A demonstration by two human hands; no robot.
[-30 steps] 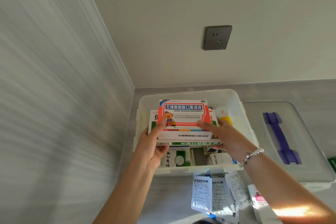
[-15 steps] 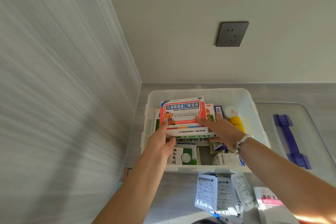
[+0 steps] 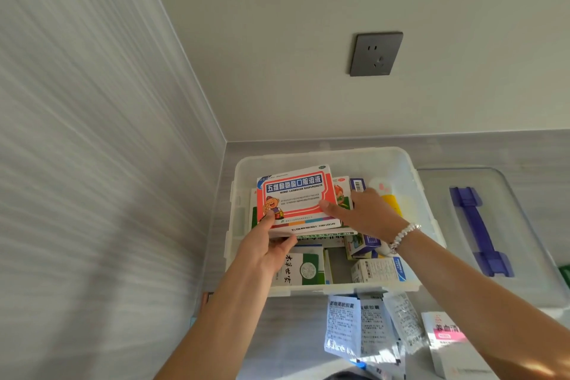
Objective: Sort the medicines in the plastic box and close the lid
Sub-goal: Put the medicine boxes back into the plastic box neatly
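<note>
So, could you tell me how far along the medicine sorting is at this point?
Partly done: several cartons already lie inside the plastic box. In hand: the left hand grips the red carton over the stack while the right hand steadies it. Left: the sachets and pink carton outside, and the lid, lying beside the box.

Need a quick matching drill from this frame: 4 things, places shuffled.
1 red medicine box
2 lid
3 sachets
4 wall socket

A on the wall above the plastic box
B in front of the plastic box, on the counter
C held in both hands over the plastic box
D flat on the counter, right of the plastic box

Pairs: 1-C, 2-D, 3-B, 4-A
</note>
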